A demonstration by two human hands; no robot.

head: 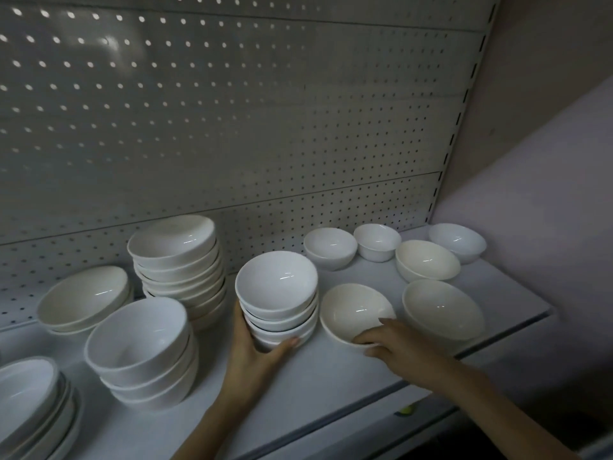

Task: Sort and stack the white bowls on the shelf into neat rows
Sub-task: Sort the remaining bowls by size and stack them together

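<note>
Head view, looking down at a white shelf [331, 386] backed by a perforated metal panel [232, 111].

The left hand [255, 353] is wrapping around the base of a centre stack of white bowls [277, 293]. Its thumb is lying across the front of the lowest bowls and its fingers are curling behind the stack's left side.

Just to the right, the right hand [391, 343] is gripping the near rim of a single cream bowl [356, 312], with fingertips hooking over the edge and into the bowl. This bowl is tilting toward the camera and sitting almost against the stack.

Further right, a second cream bowl [442, 308] is sitting alone. Behind it, four loose bowls [428, 260] are lying in a rough row along the back.

To the left, a tall stack [175, 257] is standing against the panel, and a shorter stack of deep bowls [139, 346] is standing in front of it. A low pile of shallow bowls [83, 298] is resting at the far left. Another pile [26, 403] is partly cut off at the bottom left corner.
</note>
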